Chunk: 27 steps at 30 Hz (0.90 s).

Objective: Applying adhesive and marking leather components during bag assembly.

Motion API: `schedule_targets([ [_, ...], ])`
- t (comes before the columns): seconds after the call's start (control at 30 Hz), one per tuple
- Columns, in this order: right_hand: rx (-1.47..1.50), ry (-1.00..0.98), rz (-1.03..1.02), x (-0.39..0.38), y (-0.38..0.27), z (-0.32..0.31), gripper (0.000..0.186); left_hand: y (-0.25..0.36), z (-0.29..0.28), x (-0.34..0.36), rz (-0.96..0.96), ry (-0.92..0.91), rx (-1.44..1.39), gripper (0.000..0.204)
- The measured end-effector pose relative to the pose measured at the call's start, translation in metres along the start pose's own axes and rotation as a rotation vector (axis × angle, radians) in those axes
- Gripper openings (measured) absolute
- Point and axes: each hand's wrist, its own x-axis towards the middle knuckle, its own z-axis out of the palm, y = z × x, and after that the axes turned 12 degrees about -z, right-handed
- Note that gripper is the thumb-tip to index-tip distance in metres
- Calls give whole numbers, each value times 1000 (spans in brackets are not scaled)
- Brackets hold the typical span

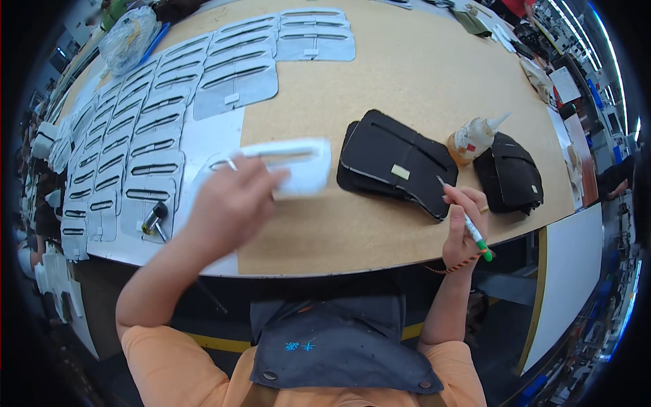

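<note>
My left hand (237,203) is smeared by motion over a pale slotted panel (305,178). The panel is blurred too, and its near left part is hidden behind my fingers, which seem closed on it. In my right hand (466,216) is a slim pen-like tool (475,233) with a white barrel, a green end and a thin pointed tip. That tip is by the right edge of a stack of black panels (400,152), the topmost bearing a slot and a small cream tab. An orange-and-black cord (462,266) circles my right wrist.
Rows of pale slotted panels (159,122) cover the table's left side. A small hammer-like tool (156,218) lies on them near the front. Right of the black stack stand a squeeze bottle (471,140) with amber contents and another black stack (508,173). A clear plastic bag (129,41) is far left.
</note>
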Motion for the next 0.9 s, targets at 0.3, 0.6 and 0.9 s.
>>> schedule_targets([
  [0.3,725,-397,524,4,-28,93,15,3,35,-60,-77,-393,-281,30],
  [0.6,756,-550,713,9,-31,119,18,-5,58,-68,-45,-360,-283,31],
  [0.9,759,-647,698,21,-21,122,19,-7,62,-68,-55,-317,-306,27],
])
